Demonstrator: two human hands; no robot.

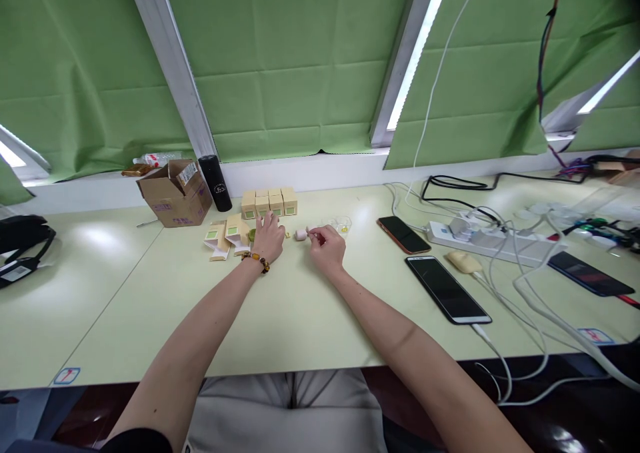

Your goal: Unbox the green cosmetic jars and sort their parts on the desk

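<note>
My left hand [269, 240] lies low over the table with its fingers stretched forward, holding nothing that I can see. A small green object [252, 235] shows at its left edge, partly hidden by it. Tiny yellow bits lie just right of its fingers. My right hand [327, 246] is closed in a pinch, and what sits between its fingertips is too small to name. Right at those fingertips is a small pale pink cylinder [301, 235], lying on its side. Two opened small cardboard boxes [218, 238] with flaps out lie left of my left hand.
Several closed small boxes [269, 202] stand in a row behind my hands. Clear plastic pieces [343, 224] lie behind my right hand. A carton [175, 196] and black bottle [215, 183] stand back left. Phones [449, 289], a power strip [493, 243] and cables fill the right.
</note>
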